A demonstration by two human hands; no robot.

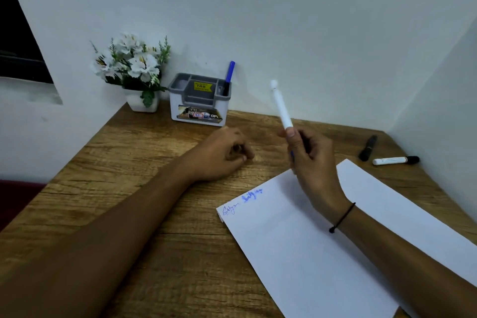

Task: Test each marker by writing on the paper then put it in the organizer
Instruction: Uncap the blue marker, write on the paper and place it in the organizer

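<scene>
A price of "49.00" is read on the yellow sticker (pixel 203 86) inside the organizer (pixel 198 108); "OP" is legible on its front label (pixel 200 114). Handwriting on the paper (pixel 322 240) is not legible.

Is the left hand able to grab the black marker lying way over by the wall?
Probably not easily. The left hand rests on the desk, and the right hand, holding a white marker, sits between it and the black marker.

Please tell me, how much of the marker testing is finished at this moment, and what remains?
Done: one blue-capped marker stands in the organizer, and the paper carries two blue scribbles. In hand: the right hand grips a white marker above the paper; the left hand rests on the desk. Left: a black marker and a white marker with dark cap lie untested at the desk's right.
</scene>
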